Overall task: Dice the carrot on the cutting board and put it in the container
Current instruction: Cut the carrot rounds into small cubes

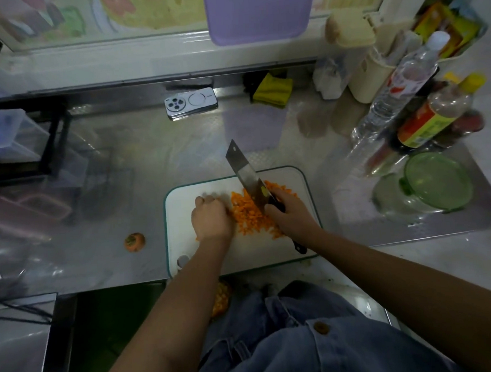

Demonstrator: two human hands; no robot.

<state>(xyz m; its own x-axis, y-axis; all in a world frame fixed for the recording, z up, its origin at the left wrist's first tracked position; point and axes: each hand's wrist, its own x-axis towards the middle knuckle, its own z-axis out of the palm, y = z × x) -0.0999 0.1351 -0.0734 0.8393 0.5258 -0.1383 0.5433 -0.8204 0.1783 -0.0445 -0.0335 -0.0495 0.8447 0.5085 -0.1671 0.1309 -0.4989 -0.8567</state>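
— Where is the carrot?

— Diced, in a loose orange heap of small carrot cubes (248, 213) on the white rectangular plastic cutting board with a green rim (180, 200), on the board's centre and right half. A stubby orange carrot end (134, 242) lies off the board, to its left, on the steel counter (125, 163).

— And the hands?

— The right hand (290, 212) is over the board's right part, fingers wrapped round the black handle of a broad steel cleaver (246, 174). The blade slants up and away over the heap, and its tip passes the board's far edge. The left hand (212, 218) is over the board's centre, at the heap's left edge, with its fingers curled under and its knuckles up. They are blurred, so I cannot tell whether they enclose any cubes.

— The container?

— A round green see-through container (438, 181) stands well to the right of the board, apart from it, on the same counter.

— What else is around the board?

— Beyond its far edge, a silver phone (190, 103) lies face down, and a folded yellow cloth (274, 90) sits to the right of it. Beyond the far-right corner stand a clear plastic water bottle with a white cap (397, 89) and a dark sauce bottle with a yellow cap (438, 112). Behind all that, a lilac plastic board (259, 13) leans upright at the window.
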